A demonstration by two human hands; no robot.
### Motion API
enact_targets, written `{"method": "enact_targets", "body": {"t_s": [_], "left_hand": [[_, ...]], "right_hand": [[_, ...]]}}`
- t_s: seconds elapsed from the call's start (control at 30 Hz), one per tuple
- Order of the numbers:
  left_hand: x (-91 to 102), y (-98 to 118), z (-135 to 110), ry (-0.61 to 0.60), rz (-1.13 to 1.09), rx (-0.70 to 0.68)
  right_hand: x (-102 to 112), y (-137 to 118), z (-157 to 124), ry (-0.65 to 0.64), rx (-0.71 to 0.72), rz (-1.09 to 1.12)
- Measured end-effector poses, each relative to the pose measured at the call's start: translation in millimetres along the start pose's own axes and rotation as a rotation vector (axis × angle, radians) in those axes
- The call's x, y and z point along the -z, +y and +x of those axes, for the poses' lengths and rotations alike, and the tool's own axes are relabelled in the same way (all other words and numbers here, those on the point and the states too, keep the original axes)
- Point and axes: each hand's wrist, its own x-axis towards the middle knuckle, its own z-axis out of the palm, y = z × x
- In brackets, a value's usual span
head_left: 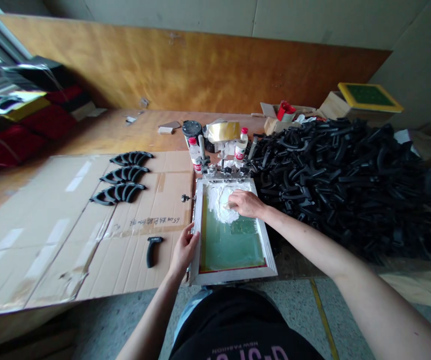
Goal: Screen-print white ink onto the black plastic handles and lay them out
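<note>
The screen frame [234, 274] lies at the near edge of the tabletop [106, 132], its long axis running from the person towards the clamp [225, 173]. The left hand [184, 251], loosely curled, touches its left rail, grip unclear; the right hand [248, 204] closes on a pale tool [231, 205].

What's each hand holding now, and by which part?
Right hand: a small pale tool, mostly hidden; held part unclear. Left hand: touching the frame at its left edge; grip unclear.
</note>
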Motion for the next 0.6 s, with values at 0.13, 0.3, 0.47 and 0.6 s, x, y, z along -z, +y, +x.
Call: {"method": "enact_targets", "body": {"t_s": [0.13,0.3,0.47,0.6], "left_hand": [[0.4,7,-3,-0.017,-0.02,0.017],[5.8,30,-13,-0.031,-0.047,0.036],[19.4,74,-17,-0.047,-0.104,0.012],[16.8,122,-4,-0.001,-0.227,-0.171]], "right_hand": [[-14,-5,-8,0.058,0.073,-0.041],[3,7,17,0.113,-0.091,0.055],[40,49,56,0.198,-0.393,0.012],[56,88,22,0.437,-0.706,0.023]]}}
